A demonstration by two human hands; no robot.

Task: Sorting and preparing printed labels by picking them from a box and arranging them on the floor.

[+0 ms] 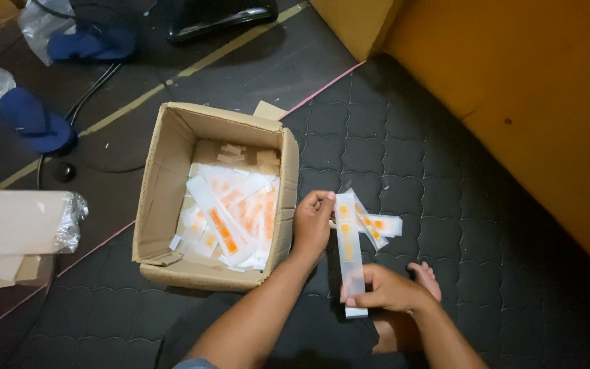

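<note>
Both my hands hold one long white strip with orange patches [347,246], upright over the dark quilted mat. My left hand [312,222] pinches its top end. My right hand [384,290] grips its lower end. Two more similar strips [377,225] lie on the mat just behind it. An open cardboard box [165,178] to the left holds several of the same white and orange strips [233,219].
My bare foot [426,277] rests on the quilted mat [404,150] beside my right hand. A yellow wall [534,96] runs along the right. Blue slippers [32,119], cables and plastic-wrapped white packs [15,222] lie on the floor to the left.
</note>
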